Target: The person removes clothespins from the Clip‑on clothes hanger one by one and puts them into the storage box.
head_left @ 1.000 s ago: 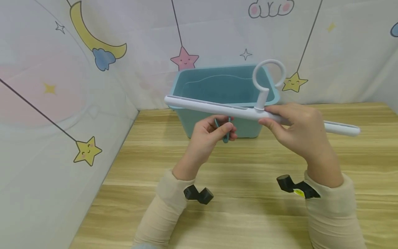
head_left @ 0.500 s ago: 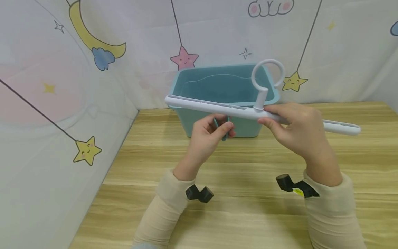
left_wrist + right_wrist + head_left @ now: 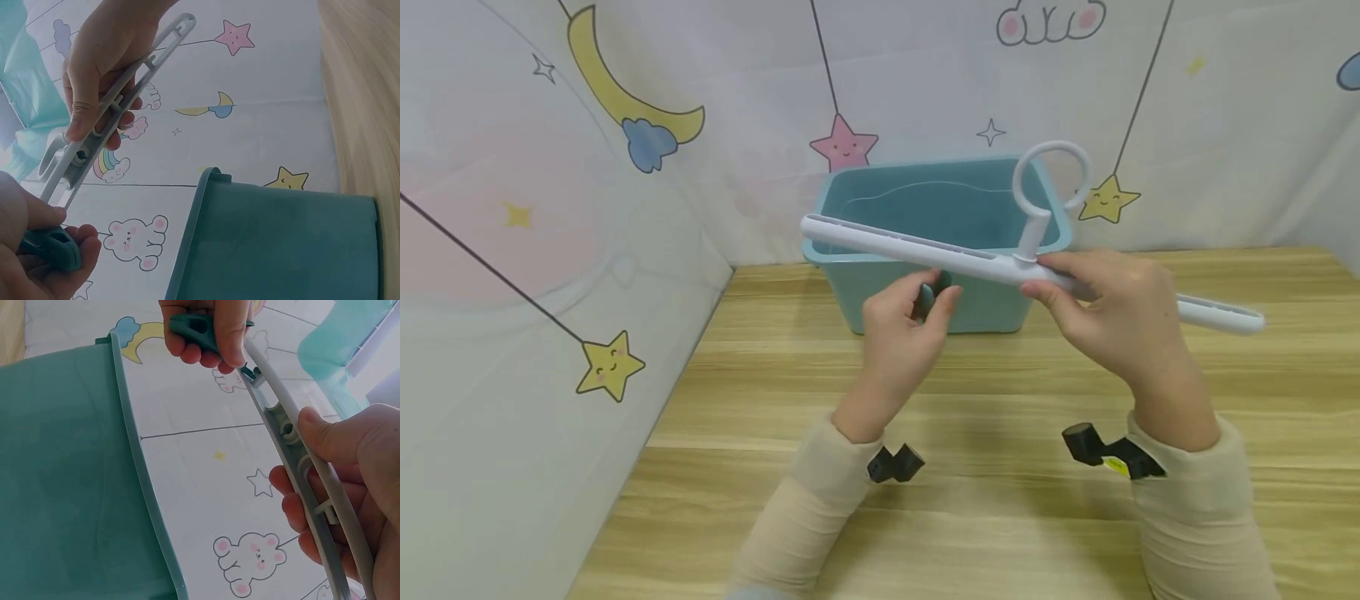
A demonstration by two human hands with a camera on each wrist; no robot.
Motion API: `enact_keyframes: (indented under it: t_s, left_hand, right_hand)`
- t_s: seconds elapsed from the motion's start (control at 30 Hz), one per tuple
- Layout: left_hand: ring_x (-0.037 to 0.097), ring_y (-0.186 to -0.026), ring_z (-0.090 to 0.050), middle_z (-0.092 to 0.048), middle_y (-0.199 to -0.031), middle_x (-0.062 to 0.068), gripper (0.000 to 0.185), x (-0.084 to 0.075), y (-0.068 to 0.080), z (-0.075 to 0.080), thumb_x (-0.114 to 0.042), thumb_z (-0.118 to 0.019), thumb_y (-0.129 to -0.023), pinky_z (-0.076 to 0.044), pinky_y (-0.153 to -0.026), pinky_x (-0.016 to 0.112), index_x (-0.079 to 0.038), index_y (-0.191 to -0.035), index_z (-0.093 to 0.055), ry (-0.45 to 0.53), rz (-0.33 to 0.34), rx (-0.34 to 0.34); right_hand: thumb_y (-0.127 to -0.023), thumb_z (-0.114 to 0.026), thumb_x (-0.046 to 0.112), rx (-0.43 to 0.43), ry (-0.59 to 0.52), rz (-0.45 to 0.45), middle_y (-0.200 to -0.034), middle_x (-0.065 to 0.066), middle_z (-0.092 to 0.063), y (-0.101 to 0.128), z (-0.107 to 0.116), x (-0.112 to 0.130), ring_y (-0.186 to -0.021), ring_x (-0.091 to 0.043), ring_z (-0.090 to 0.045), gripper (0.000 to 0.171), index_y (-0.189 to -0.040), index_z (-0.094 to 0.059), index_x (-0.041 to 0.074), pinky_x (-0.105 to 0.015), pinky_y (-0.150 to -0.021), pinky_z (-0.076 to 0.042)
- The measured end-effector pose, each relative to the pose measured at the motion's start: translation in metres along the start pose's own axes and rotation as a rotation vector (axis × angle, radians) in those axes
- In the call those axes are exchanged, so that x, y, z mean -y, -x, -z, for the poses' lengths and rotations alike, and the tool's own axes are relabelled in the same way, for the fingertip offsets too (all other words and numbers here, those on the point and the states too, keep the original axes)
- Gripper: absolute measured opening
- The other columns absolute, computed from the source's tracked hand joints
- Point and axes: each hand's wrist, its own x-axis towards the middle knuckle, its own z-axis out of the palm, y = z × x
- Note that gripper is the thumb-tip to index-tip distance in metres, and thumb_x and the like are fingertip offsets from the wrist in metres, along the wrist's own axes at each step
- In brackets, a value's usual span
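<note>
My right hand (image 3: 1116,312) grips a white plastic hanger bar (image 3: 910,248) near its middle, thumb on the near side. A white ring hook (image 3: 1048,179) rises from the bar. Under the bar's left half, my left hand (image 3: 906,325) pinches a teal clothespin (image 3: 197,331) between thumb and fingers. In the right wrist view, the clothespin's end meets the hollow underside of the bar (image 3: 300,481). A small teal piece (image 3: 251,375) shows inside that slot; whether it is hooked on, I cannot tell. Fingers cover part of the clothespin (image 3: 56,249) in the left wrist view.
A teal plastic bin (image 3: 835,292) stands behind the hands on the wood-grain table (image 3: 1000,500), against a printed cloth backdrop (image 3: 925,67). Another cloth wall (image 3: 512,417) runs along the table's left side. The bar's left end overlaps the bin's front rim.
My left hand has moved slightly up and right, turning the clothespin toward the bar's underside. The bar's left end has tilted up a little. My right hand stays nearly still.
</note>
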Motion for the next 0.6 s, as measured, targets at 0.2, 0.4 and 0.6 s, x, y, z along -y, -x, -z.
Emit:
enact_keyframes:
  t_s: [0.2,0.4,0.6]
  left_hand:
    - [0.018,-0.052,-0.052,-0.064,-0.071,0.017,0.013,0.000,-0.003,-0.007,0.001,-0.068,-0.087,-0.042,-0.049,0.023,0.013,-0.091,-0.066,-0.252,-0.162,-0.068]
    - [0.023,-0.062,-0.064,-0.067,-0.081,0.021,0.012,0.002,-0.002,-0.012,0.003,-0.068,-0.086,-0.052,-0.054,0.027,0.013,-0.092,-0.064,-0.464,-0.270,-0.111]
    - [0.024,-0.063,-0.065,-0.066,-0.079,0.019,0.014,0.002,-0.003,-0.015,0.006,-0.068,-0.084,-0.054,-0.056,0.027,0.013,-0.095,-0.064,-0.595,-0.350,-0.158]
  right_hand:
    - [-0.094,-0.050,0.055,-0.017,-0.007,-0.024,-0.077,-0.018,-0.071,0.000,-0.001,0.001,-0.058,-0.025,-0.063,0.067,-0.091,-0.073,-0.008,-0.029,-0.053,-0.042]
    - [-0.089,-0.067,0.043,-0.074,-0.061,-0.062,-0.075,-0.013,-0.072,0.000,-0.006,0.001,-0.052,-0.020,-0.057,0.047,-0.091,-0.075,-0.004,-0.023,-0.051,-0.039]
    - [-0.083,-0.076,0.034,-0.080,-0.064,-0.098,-0.071,-0.010,-0.072,0.001,-0.008,0.001,-0.050,-0.014,-0.051,0.036,-0.091,-0.076,-0.002,-0.019,-0.050,-0.035]
